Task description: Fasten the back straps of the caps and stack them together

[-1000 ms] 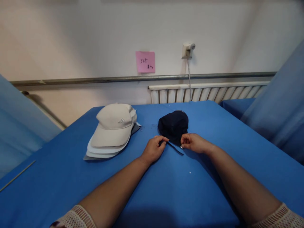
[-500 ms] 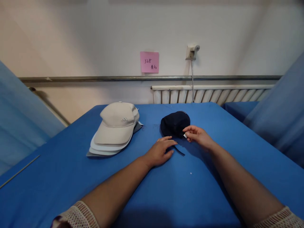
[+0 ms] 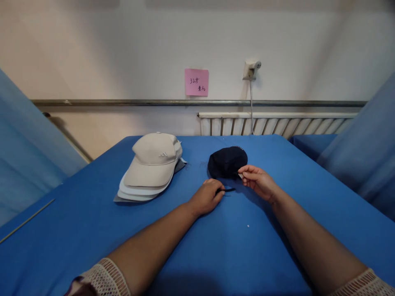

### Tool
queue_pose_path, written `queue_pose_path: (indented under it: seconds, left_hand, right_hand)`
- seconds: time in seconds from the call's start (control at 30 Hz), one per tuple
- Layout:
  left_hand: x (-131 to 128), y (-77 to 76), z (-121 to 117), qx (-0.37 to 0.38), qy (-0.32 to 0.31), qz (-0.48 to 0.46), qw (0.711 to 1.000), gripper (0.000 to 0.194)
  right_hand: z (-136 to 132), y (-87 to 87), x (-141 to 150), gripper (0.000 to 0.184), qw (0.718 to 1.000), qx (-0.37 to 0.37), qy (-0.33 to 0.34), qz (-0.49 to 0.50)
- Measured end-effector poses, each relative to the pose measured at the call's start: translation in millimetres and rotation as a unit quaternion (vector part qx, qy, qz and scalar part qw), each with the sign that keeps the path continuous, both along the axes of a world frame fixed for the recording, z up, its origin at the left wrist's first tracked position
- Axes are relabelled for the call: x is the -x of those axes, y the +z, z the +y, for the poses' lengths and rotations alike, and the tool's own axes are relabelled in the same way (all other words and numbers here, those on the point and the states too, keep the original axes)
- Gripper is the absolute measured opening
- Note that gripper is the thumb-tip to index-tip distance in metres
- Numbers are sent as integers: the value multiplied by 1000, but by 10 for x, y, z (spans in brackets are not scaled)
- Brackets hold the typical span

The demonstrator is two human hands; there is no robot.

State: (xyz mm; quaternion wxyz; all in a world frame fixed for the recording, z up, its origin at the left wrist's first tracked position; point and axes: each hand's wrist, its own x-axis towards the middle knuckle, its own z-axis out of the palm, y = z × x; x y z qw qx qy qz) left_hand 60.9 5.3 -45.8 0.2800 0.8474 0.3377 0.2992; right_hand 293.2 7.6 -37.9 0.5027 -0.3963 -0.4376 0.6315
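A dark navy cap (image 3: 227, 161) lies crumpled on the blue-covered table. At its near right side my right hand (image 3: 257, 181) pinches a small pale, buckle-like piece (image 3: 241, 176) between thumb and fingers. My left hand (image 3: 208, 197) rests on the cloth just in front of the cap, its fingers closed on a thin black strap (image 3: 229, 190) whose free end sticks out to the right. Whether strap and cap are joined cannot be seen. To the left sits a stack of caps, a beige cap (image 3: 154, 160) on top and white and grey brims (image 3: 142, 192) beneath.
The blue table cover (image 3: 197, 250) reaches back towards a white radiator (image 3: 237, 125) and a metal rail (image 3: 148, 102). A pink note (image 3: 196, 82) and a plugged socket (image 3: 251, 70) are on the wall. Blue curtains (image 3: 29, 152) hang on both sides. A thin stick (image 3: 27, 220) lies at left.
My left hand's spread fingers have closed on the black strap, and the strap has swung to lie nearly level. My right hand keeps its pinch on the pale piece beside the navy cap.
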Motion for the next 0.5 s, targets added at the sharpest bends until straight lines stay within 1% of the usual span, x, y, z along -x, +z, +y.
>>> queue_pose_path:
  seconds: [0.1,0.23,0.3,0.37,0.43,0.5]
  left_hand:
    - [-5,-16,24,59,41,-41,997,10]
    - [-15,-46,67,152,66,-111,980,19]
    - [-16,-61,91,177,77,-142,971,27]
    - [-12,-77,111,191,77,-167,964,39]
    - [-7,-93,122,210,62,-183,958,48]
    - [-4,-106,125,226,52,-186,955,47]
  right_hand:
    - [-12,-29,58,25,1000,19,14,2]
    - [-38,-83,162,28,999,29,29,15]
    - [-56,-104,214,28,999,23,43,22]
    - [-72,-120,264,29,998,11,48,27]
    - [-80,-138,312,30,998,-6,51,25]
    - [-79,-163,355,31,998,-28,52,3]
